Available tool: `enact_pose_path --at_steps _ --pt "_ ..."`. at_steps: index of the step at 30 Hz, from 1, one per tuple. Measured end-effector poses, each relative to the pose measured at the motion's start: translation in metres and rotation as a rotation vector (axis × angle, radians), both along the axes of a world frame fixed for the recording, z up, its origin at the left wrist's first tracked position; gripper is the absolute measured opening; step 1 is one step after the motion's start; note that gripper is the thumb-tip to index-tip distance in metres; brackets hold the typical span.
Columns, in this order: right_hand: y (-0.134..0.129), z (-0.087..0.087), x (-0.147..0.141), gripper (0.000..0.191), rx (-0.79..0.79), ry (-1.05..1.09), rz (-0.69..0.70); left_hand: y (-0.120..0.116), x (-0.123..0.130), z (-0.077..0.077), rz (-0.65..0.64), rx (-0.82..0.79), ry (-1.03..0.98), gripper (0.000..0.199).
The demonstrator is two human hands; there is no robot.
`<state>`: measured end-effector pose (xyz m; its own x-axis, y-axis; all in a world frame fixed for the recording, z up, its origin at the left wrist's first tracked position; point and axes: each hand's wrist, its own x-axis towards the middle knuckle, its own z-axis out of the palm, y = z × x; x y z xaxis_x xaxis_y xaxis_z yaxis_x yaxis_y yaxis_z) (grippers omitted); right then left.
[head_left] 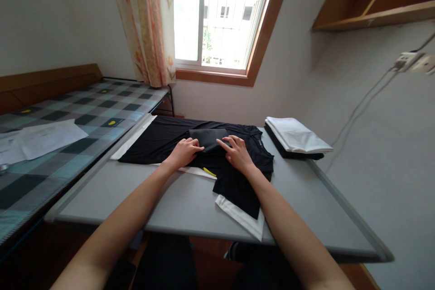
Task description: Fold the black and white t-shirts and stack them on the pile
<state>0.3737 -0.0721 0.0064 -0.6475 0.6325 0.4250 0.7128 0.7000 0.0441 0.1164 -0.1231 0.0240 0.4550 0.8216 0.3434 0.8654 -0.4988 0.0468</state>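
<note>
A black T-shirt lies spread on the grey table, its collar toward the right. White fabric shows beneath it along the edges. On the shirt's middle rests a dark, flat rectangular piece. My left hand is at the piece's left edge, fingers curled and pressed together; whether they grip it is hard to tell. At its right side is my right hand, fingers apart, with the index fingertip on or just over the piece. A small yellow item lies at the shirt's near edge.
Folded white cloth sits on folded black cloth at the table's back right. To the left stands a bed with a checked cover and papers. A window, a curtain and a wall shelf are beyond.
</note>
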Motion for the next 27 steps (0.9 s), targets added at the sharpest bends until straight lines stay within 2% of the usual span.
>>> enact_pose_path --at_steps 2,9,13,21,27 --pt "-0.004 0.000 -0.005 0.069 -0.010 -0.015 0.039 0.000 0.000 0.000 -0.001 0.006 0.020 0.038" --pt "-0.009 -0.002 -0.009 0.043 -0.121 0.067 0.073 0.002 -0.003 0.002 -0.008 -0.010 0.032 0.036" --pt "-0.011 -0.001 -0.010 0.040 -0.062 0.089 0.068 0.002 -0.004 0.003 -0.009 -0.003 0.030 0.029" --pt "-0.017 0.005 -0.016 0.047 0.047 0.113 -0.019 -0.001 0.001 0.005 0.099 0.133 -0.081 0.026" --pt "-0.017 0.006 -0.016 0.040 0.139 0.111 -0.116 -0.002 0.009 -0.001 0.057 0.211 -0.107 0.022"
